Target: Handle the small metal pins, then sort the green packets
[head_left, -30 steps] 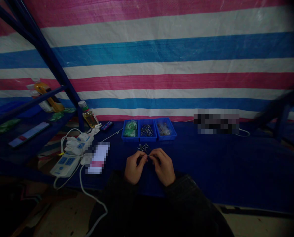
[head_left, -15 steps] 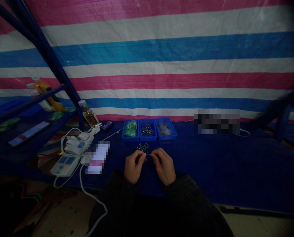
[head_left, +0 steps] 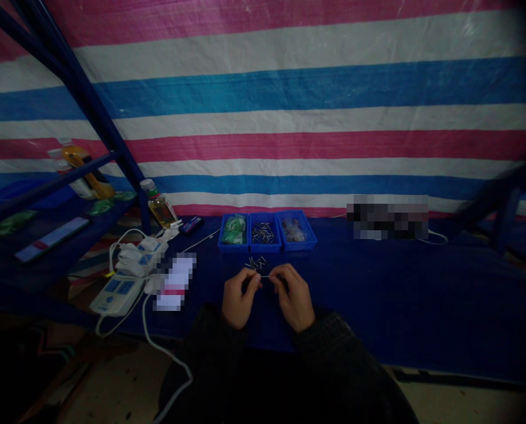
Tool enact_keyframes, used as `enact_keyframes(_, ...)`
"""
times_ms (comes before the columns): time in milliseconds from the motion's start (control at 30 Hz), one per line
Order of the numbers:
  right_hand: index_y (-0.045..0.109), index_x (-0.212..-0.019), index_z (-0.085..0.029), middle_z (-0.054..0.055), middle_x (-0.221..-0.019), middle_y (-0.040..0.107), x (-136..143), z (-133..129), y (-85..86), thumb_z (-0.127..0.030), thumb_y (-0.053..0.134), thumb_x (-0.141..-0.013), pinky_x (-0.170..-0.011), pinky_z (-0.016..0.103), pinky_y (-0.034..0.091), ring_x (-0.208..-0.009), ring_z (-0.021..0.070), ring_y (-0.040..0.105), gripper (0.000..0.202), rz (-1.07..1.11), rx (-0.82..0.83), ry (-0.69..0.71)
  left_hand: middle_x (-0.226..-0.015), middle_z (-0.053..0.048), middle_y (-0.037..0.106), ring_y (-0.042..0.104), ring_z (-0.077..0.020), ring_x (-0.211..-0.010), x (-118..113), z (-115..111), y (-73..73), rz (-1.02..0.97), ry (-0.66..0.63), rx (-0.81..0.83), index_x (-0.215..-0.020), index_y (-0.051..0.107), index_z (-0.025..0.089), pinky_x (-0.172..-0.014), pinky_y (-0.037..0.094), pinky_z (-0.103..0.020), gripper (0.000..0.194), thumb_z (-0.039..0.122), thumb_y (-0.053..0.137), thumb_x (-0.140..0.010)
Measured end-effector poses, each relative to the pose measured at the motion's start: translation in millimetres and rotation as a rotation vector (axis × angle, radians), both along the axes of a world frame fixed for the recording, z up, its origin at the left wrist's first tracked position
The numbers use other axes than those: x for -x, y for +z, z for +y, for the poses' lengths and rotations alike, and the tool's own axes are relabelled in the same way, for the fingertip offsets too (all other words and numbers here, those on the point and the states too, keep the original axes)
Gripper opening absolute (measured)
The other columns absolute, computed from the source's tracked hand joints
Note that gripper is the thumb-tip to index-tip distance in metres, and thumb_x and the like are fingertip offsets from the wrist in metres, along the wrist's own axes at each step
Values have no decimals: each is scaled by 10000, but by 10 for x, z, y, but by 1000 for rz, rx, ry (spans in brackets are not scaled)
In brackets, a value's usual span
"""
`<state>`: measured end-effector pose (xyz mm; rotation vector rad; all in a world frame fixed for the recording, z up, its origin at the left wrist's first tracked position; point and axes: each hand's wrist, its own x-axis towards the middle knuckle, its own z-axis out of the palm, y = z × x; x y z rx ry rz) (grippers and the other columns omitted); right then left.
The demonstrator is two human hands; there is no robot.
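Note:
My left hand (head_left: 240,296) and my right hand (head_left: 294,296) face each other over the blue table, fingertips pinched. A thin, pale metal pin (head_left: 265,276) spans the small gap between them, each hand closed on one end. Its ends are hidden by the fingers. Just beyond lies a loose heap of small metal pins (head_left: 256,263). Behind the heap stand three blue bins in a row. The left bin (head_left: 233,249) contains green plastic packets, the middle bin (head_left: 265,249) more metal pins, and the right bin (head_left: 300,246) clear plastic bags with small parts.
At left are a lit phone (head_left: 177,282), a white power strip (head_left: 116,294) with plugs and cables, and a bottle (head_left: 160,206). A blurred-out object (head_left: 389,218) sits at the back right. Blue metal posts (head_left: 90,112) and a striped tarp (head_left: 289,88) bound the table.

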<state>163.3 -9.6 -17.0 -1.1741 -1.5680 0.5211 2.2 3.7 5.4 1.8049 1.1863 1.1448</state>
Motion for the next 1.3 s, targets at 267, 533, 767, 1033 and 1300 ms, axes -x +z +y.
enact_keyframes(267, 609, -906, -222, 38, -926, 622, 5, 5, -9, -89, 527, -948, -741, 297, 481, -826, 184, 615, 162, -5, -46, 11, -756, -4, 679, 656, -157, -718, -10, 12, -28, 24, -47, 21, -833, 637, 185, -727, 477, -251, 225, 290, 533, -1003)
enact_keyframes(533, 623, -906, -227, 34, -905, 633, 13, 6, -8, -135, 528, -972, -757, 300, 487, -835, 189, 628, 148, -16, -36, 60, -773, -9, 699, 669, -162, -747, -15, 3, -19, 57, -76, 18, -828, 660, 187, -744, 474, -247, 240, 289, 530, -1003)
enact_keyframes(767, 594, -847, -219, 25, -834, 613, 12, -10, 37, -192, 486, -1013, -699, 291, 454, -769, 181, 610, 201, -68, -5, 34, -766, -17, 702, 664, -169, -740, -6, -10, 4, 56, -46, 1, -819, 671, 186, -738, 476, -256, 258, 313, 540, -1001)
enact_keyframes(1033, 600, -890, -217, 15, -823, 604, 0, 1, -3, -190, 498, -1009, -679, 292, 443, -709, 168, 587, 159, -51, 5, 15, -757, -8, 684, 650, -164, -728, -1, -2, -25, 27, -10, -1, -818, 659, 188, -730, 468, -256, 251, 320, 551, -1002)
enact_keyframes(1300, 609, -891, -227, 36, -894, 632, 5, 9, -5, -133, 533, -963, -722, 302, 489, -799, 190, 624, 141, -18, -32, 16, -764, -10, 687, 651, -167, -732, 10, 13, -32, 15, 20, -3, -819, 657, 186, -722, 461, -258, 242, 315, 554, -996)
